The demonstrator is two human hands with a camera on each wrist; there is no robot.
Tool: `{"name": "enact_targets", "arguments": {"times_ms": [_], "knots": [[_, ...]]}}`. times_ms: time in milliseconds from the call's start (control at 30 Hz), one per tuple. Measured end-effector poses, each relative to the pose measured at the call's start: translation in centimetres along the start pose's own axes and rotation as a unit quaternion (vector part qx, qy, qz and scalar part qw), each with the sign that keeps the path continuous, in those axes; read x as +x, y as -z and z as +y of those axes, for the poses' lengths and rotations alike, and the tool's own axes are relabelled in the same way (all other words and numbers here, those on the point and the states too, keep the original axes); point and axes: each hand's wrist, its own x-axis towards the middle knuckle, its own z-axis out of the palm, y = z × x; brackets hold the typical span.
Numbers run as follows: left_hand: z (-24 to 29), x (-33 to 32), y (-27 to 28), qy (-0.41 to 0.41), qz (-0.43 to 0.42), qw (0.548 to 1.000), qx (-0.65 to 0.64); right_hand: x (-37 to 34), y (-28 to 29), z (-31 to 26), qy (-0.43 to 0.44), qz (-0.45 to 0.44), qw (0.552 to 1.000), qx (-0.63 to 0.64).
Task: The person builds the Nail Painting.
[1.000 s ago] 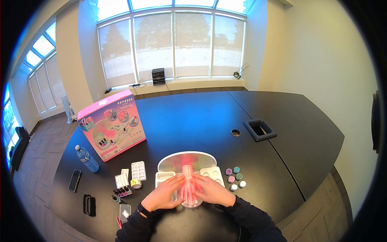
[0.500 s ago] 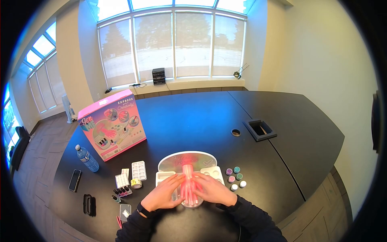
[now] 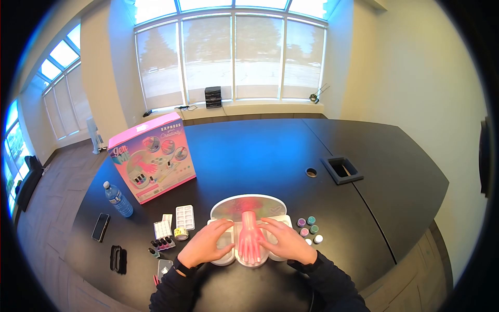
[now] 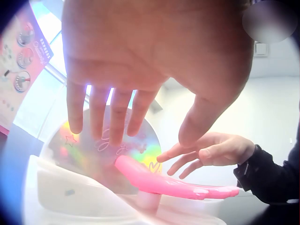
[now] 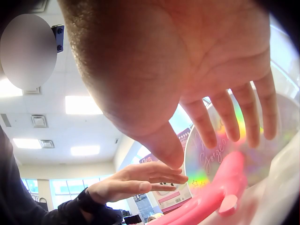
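Observation:
A pink practice hand (image 3: 251,240) with white-tipped nails stands palm down on a white manicure station (image 3: 225,255), before a holographic back panel (image 3: 223,209) with writing and a heart. My left hand (image 3: 209,243) is held over the station's left tray, fingers extended, a gap between it and the practice hand. On the other side my right hand (image 3: 289,243) hovers over the right tray, its thumb nearer the pink fingers. In the left wrist view both palms face down around the practice hand (image 4: 164,183), fingers spread, nothing held.
Paint pots (image 3: 312,220) sit right of the station. To the left are a white nail tray (image 3: 185,217), a tape roll (image 3: 181,234), nail polish bottles (image 3: 163,243) and a clear case (image 3: 165,267). Farther out are a phone (image 3: 101,228), water bottle (image 3: 119,200) and pink box (image 3: 153,161).
Both hands have moved outward off the pink practice hand, the left to the left and the right to the right, exposing more of it. The head view has shifted slightly.

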Motion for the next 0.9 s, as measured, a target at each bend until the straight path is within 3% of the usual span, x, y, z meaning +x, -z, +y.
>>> {"name": "enact_targets", "arguments": {"times_ms": [433,767,900], "knots": [[-6.0,-0.7,2.2,0.116,0.182,0.971,0.102,-0.3,1.6,-0.8,-0.001,0.028,0.999,-0.015],[-13.8,0.6,0.6,0.258,0.147,0.925,0.238,-0.3,2.8,-0.8,0.017,0.056,0.998,-0.019],[-16.2,1.6,0.1,0.364,0.062,0.889,0.269,-0.4,3.3,-0.7,0.031,0.069,0.997,-0.016]]}}
